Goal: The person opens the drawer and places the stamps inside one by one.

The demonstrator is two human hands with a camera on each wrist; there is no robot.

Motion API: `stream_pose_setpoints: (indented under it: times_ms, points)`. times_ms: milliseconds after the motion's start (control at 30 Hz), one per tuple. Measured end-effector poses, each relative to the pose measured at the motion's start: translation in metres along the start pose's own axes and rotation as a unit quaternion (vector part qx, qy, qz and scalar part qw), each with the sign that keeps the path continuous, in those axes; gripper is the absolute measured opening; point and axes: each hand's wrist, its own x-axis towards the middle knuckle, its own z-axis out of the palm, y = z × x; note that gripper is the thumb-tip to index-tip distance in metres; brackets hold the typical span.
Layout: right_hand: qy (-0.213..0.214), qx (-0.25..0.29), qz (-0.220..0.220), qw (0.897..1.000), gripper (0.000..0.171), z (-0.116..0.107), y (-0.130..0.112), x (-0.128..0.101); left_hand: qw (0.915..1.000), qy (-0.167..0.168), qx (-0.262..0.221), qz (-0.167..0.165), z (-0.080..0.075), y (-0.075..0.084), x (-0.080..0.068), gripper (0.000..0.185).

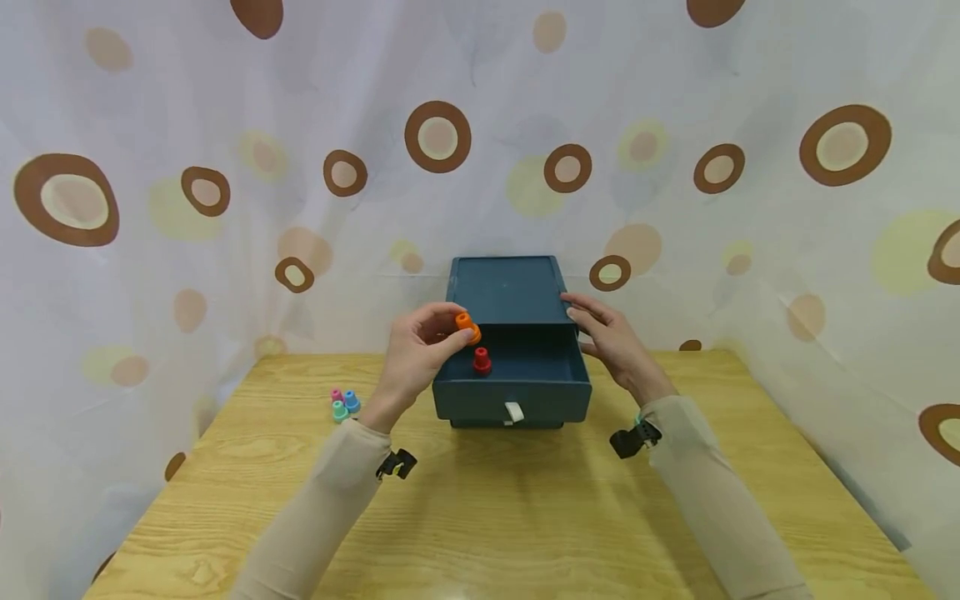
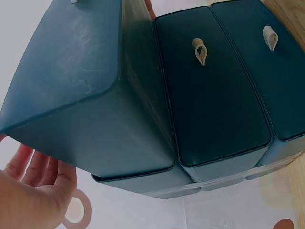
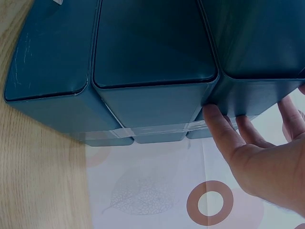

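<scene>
From the head view, a dark blue drawer box [image 1: 504, 292] stands at the far edge of the wooden counter [image 1: 495, 508], against a curtain [image 1: 150, 167] printed with brown rings. Its top drawer [image 1: 512, 382] is pulled out toward the person, with a white pull tab [image 1: 513, 411] on its front. A red peg [image 1: 482, 360] stands upright inside the open drawer, near its left wall. The left hand [image 1: 416, 354] pinches an orange peg [image 1: 468, 327] between thumb and curled fingers, holding it above the drawer's far left corner. The right hand [image 1: 611, 337] lies with straight fingers against the box's right side, holding nothing. Three small pegs, pink, teal and blue [image 1: 344, 404], sit together on the counter left of the box, well apart from the drawer.

The left wrist view looks up along the box's fronts: the pulled-out drawer [image 2: 86, 90] juts forward, two shut drawers [image 2: 214, 90] beside it bear white tabs. The orange peg is out of sight here.

In the right wrist view, the right hand's fingers [image 3: 217, 126] are straight and slightly apart, their tips pressing on the box [image 3: 152, 57] at its edge.
</scene>
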Motion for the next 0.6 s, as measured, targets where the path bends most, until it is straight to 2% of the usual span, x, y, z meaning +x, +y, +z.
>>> stream_pose_setpoints:
  times_ms: [600]
  points:
    - [0.005,-0.001,-0.006,1.0,0.053,-0.001,0.002,-0.002,0.9978,-0.045,0.048,-0.01,0.011,-0.005,0.012,0.034]
